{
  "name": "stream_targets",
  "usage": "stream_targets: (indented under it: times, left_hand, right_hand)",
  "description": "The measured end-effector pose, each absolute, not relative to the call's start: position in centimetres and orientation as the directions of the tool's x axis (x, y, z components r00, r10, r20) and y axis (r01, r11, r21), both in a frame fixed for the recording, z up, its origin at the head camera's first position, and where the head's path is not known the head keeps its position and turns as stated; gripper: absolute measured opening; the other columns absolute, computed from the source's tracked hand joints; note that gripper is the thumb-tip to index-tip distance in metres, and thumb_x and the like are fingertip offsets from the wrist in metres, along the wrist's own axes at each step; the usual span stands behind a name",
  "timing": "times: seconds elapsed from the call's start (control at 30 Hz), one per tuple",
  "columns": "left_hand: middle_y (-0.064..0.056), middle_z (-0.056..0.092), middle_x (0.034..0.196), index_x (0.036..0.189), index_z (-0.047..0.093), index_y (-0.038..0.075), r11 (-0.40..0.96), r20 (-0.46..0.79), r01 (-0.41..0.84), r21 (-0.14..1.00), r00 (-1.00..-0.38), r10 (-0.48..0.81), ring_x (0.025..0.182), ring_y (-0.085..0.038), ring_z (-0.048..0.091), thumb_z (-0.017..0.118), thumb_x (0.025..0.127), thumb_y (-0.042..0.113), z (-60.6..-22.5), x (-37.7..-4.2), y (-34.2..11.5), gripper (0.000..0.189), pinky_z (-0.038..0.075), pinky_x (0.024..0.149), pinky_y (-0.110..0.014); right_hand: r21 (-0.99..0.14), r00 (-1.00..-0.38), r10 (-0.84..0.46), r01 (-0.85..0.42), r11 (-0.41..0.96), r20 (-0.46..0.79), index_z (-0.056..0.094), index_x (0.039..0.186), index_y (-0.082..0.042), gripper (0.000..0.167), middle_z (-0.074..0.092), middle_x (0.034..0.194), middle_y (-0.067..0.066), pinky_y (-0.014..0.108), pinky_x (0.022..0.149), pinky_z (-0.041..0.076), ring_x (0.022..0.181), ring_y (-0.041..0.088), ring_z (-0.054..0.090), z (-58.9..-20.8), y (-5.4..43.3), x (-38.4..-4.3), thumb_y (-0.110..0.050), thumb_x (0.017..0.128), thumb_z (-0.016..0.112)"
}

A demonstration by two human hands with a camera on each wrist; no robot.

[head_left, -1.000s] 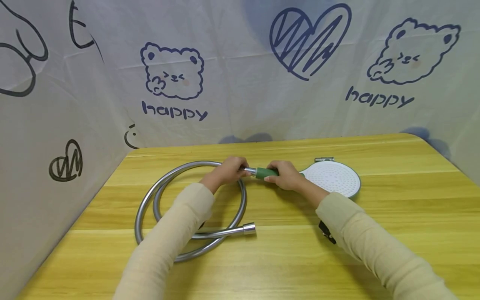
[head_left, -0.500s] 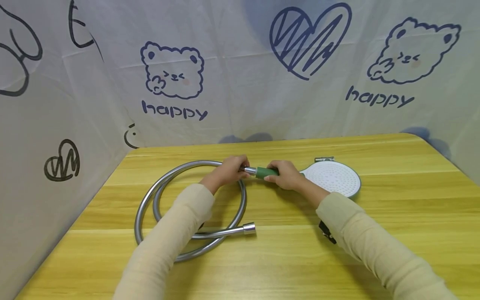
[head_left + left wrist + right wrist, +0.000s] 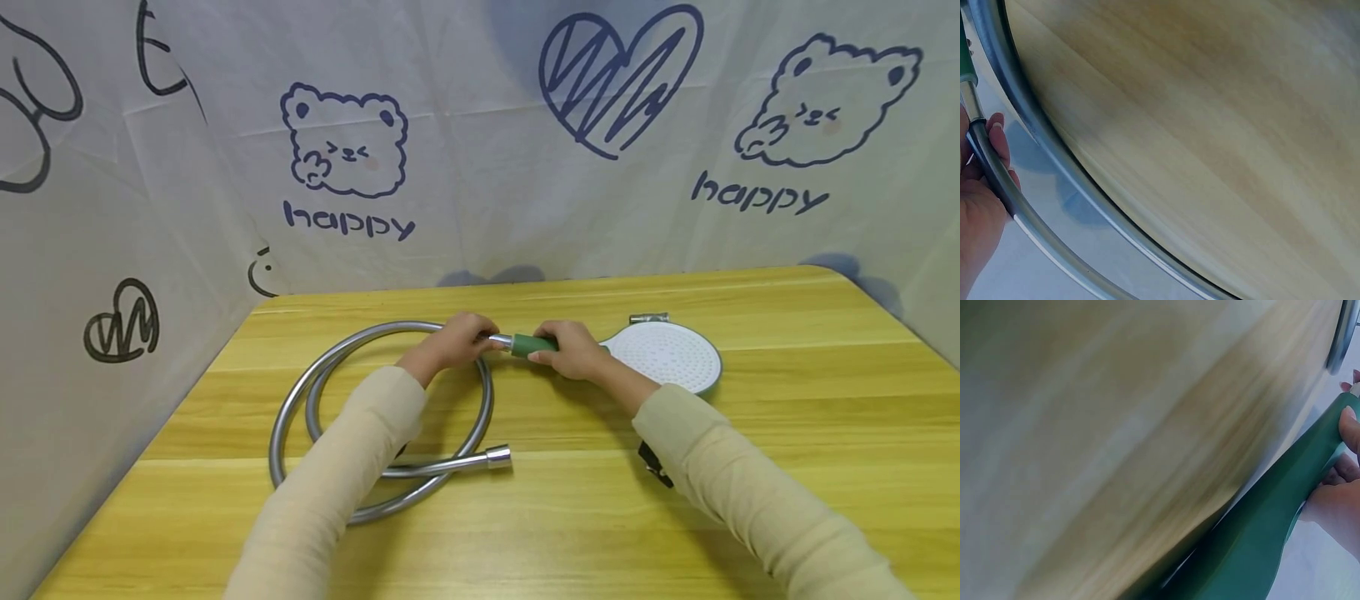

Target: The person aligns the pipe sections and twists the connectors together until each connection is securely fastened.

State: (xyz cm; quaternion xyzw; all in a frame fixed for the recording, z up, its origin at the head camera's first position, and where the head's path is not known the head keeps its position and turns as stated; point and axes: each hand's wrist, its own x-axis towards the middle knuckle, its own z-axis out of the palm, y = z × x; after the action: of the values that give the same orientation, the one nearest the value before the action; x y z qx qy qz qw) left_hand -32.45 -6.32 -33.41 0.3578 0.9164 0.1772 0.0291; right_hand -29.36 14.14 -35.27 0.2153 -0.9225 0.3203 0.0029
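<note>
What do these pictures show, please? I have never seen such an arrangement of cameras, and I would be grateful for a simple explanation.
There is no machine here: one person in cream sleeves works with two bare hands. The wide picture comes from a camera worn on the head; the two close, slanted ones come from a camera on each wrist.

On the yellow wood-grain table lies a coiled, shiny silver hose. The right hand holds the green handle of a round, white-faced shower head. The left hand grips one end of the hose, right where it meets that handle. Whether the joint is tight, I cannot tell.
</note>
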Motion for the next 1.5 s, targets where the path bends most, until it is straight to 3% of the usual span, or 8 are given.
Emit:
stream_targets:
  times: [0.27,0.5,1.03,1.5]
  left_hand:
    - [-0.015,0.068,0.097,0.101,0.067,-0.003,0.712,0.056,0.602,0.361,-0.776,0.628,0.084,-0.023,0.062,0.058,0.092,0.017,-33.5,-32.5,-6.1,0.023,0.051,0.076,-0.032]
    - [-0.014,0.067,0.095,0.100,0.064,-0.002,0.727,0.044,0.566,0.388,-0.800,0.599,0.081,-0.021,0.061,0.061,0.090,0.018,-33.4,-32.4,-6.1,0.023,0.050,0.073,-0.030]
    - [-0.012,0.065,0.096,0.100,0.060,0.001,0.738,0.042,0.547,0.394,-0.813,0.580,0.082,-0.020,0.058,0.063,0.088,0.019,-33.6,-32.4,-6.1,0.021,0.048,0.074,-0.031]
    - [-0.016,0.068,0.099,0.106,0.064,-0.004,0.710,0.061,0.593,0.380,-0.782,0.620,0.089,-0.023,0.063,0.065,0.087,0.022,-33.1,-33.0,-7.0,0.031,0.050,0.081,-0.033]
  right_hand:
    - [-0.590,-0.908,-0.394,-0.398,0.703,0.142,0.061,0.107,0.005,0.028,0.065,0.101,0.020,0.038,0.078,0.047,0.085,0.026,0.057,-35.2,14.2,-29.4,-0.015,0.088,0.063]
    - [-0.595,-0.908,-0.393,-0.396,0.699,0.143,0.061,0.107,0.006,0.028,0.065,0.100,0.020,0.038,0.078,0.047,0.085,0.026,0.058,-35.3,14.0,-29.4,-0.014,0.088,0.063]
    - [-0.599,-0.911,-0.389,-0.389,0.700,0.136,0.061,0.107,0.006,0.028,0.065,0.102,0.020,0.039,0.080,0.047,0.087,0.027,0.058,-35.2,14.0,-29.4,-0.014,0.088,0.063]
    - [-0.595,-0.911,-0.390,-0.389,0.704,0.135,0.061,0.107,0.005,0.028,0.065,0.102,0.020,0.039,0.080,0.047,0.087,0.027,0.058,-35.1,14.0,-29.4,-0.016,0.089,0.063]
